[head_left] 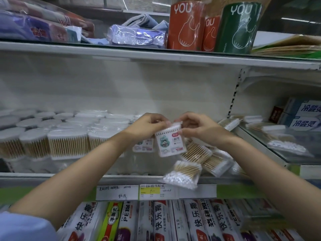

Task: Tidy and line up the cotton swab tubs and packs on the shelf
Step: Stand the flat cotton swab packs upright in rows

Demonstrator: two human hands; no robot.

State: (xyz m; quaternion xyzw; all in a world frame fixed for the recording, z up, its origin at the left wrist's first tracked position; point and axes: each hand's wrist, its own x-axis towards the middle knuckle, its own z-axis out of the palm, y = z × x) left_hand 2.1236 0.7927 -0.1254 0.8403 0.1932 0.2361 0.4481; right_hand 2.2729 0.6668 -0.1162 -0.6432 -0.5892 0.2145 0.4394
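Both hands hold one labelled cotton swab pack (170, 142) above the middle shelf (52, 175). My left hand (147, 125) pinches its top left corner and my right hand (199, 126) grips its top right side. A second labelled pack (143, 145) stands just behind it. Clear round tubs of wooden swabs (66, 145) stand in rows at the left. Loose clear swab packs (199, 153) lie jumbled at the right, and one pack (182, 174) hangs over the shelf's front edge.
Price labels (149, 191) run along the shelf front. Boxed cling film rolls (156, 221) fill the shelf below. More swab packs (284, 146) lie on a glass shelf at the right. Orange and green bag rolls (239, 26) stand on the upper shelf.
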